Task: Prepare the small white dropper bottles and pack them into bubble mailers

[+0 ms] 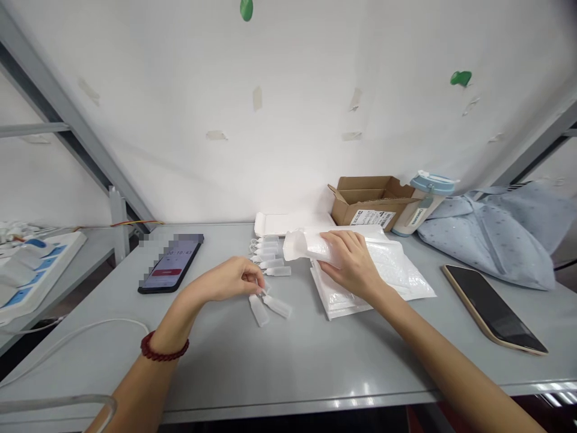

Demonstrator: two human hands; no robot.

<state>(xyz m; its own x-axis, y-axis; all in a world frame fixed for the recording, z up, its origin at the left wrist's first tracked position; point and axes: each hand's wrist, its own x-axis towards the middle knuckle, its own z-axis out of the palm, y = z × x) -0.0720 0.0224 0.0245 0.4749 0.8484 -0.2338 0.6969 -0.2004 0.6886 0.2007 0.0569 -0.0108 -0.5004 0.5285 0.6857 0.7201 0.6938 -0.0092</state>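
My left hand [237, 278] is pinched closed at the narrow tips of two small translucent plastic bottles [276, 305], which point down and toward the right. Just beyond it, several similar small bottles [270, 260] lie in a row on the table. My right hand [351, 261] grips a white bubble mailer [311, 248], its fingers over the top and thumb below. The mailer's mouth gapes open toward the left. Beneath that hand lies a stack of white bubble mailers [406, 279]. What the opened mailer holds is hidden.
A flat white packet [288, 224] lies by the wall, beside an open cardboard box [372, 201] and a blue-lidded cup [424, 204]. A lit phone [174, 264] is at left, a dark-screened phone [496, 307] at right, near a pale blue bag [491, 234]. A power strip [40, 270] sits far left.
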